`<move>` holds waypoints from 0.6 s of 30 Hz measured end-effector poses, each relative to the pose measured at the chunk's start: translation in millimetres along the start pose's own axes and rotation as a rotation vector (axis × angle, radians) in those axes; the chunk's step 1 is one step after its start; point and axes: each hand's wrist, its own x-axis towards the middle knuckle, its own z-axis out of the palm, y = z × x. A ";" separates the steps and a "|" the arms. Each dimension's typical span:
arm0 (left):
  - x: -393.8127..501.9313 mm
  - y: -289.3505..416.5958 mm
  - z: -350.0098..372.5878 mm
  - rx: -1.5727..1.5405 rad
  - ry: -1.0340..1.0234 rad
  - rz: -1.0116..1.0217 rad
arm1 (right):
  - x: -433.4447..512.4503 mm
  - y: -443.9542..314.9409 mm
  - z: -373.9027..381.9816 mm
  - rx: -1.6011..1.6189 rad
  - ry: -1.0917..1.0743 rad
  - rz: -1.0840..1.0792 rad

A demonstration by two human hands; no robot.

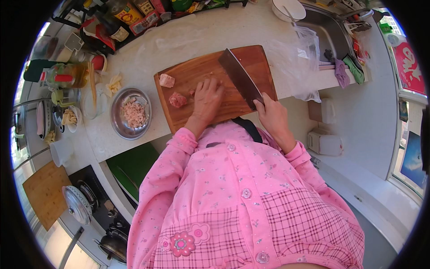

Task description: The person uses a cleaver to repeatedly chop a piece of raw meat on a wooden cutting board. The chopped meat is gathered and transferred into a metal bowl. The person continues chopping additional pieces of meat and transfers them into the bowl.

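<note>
A wooden cutting board (pixel 188 72) lies on the counter before me. My right hand (pixel 273 117) grips a Chinese cleaver (pixel 240 79) at its lower end, with the broad blade slanting up over the board's right half. On the board's middle rests my left hand (pixel 208 97), fingers slightly bent; whether anything is under the fingers is hidden. Left of that hand lie a lump of raw meat (pixel 177 100) and a paler chunk of meat (pixel 167 80), with small scraps near the fingertips. A steel bowl (pixel 148 122) of chopped meat (pixel 134 113) stands left of the board, apart from it.
Thin plastic bags (pixel 297 64) lie right of the board beside the sink (pixel 326 37). A white bowl (pixel 285 10) stands near the sink. Bottles and packets (pixel 124 13) line the back. Chopsticks (pixel 92 85) and an oil jug (pixel 69 75) are at left, with a lidded pot (pixel 77 205) lower down.
</note>
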 end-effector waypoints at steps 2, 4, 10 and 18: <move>0.5 -0.5 2.2 0.010 0.011 -0.003 | -0.5 1.7 2.6 0.004 0.006 -0.002; 3.1 1.3 0.3 -0.003 0.058 -0.015 | -1.6 0.6 2.7 0.001 0.003 0.006; -5.8 -8.3 -8.6 0.026 0.138 -0.258 | -3.6 -3.2 1.1 0.008 -0.038 0.021; -14.9 -15.2 -11.2 -0.040 0.188 -0.198 | -7.0 -9.0 2.8 -0.039 -0.088 -0.060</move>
